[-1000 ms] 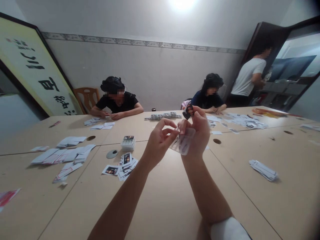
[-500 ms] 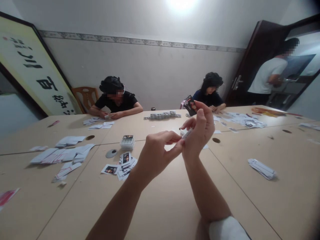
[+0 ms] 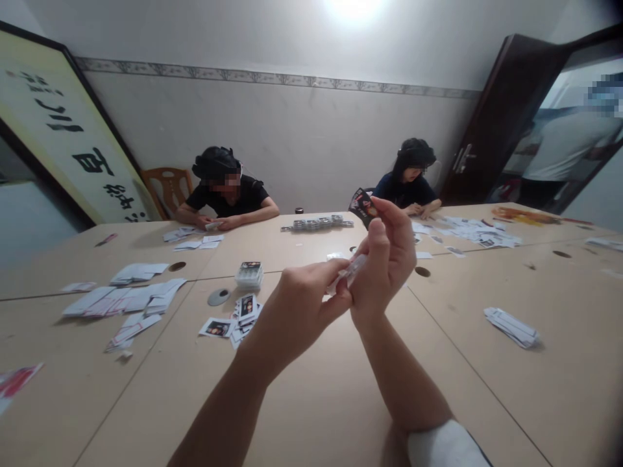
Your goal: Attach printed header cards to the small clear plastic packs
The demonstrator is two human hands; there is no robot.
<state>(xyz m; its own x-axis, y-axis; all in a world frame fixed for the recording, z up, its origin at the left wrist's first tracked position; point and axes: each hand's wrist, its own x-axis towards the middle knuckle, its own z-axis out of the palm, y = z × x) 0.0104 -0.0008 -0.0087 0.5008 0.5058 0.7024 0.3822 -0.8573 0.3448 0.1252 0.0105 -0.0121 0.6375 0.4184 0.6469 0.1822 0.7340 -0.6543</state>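
My left hand point(image 3: 306, 305) pinches a small clear plastic case point(image 3: 344, 275), whose right end rests against my right palm. My right hand point(image 3: 389, 259) holds a black printed card point(image 3: 363, 206) upright between thumb and fingertips while its lower fingers curl around the case. Left of my forearm, loose printed cards point(image 3: 217, 327) lie in a small pile. Just behind them stands a stack of clear cases point(image 3: 249, 275) with a dark card on top.
White paper sheets point(image 3: 124, 299) spread over the left of the table point(image 3: 331, 415). A paper bundle point(image 3: 511, 327) lies at right. Across the table sit two people near more papers point(image 3: 479, 231) and a row of cases point(image 3: 318, 224). Another person stands beyond the doorway.
Both hands have shifted slightly left, and more of the clear case shows between them. The black card moved left with my right hand. The person at the doorway moved right.
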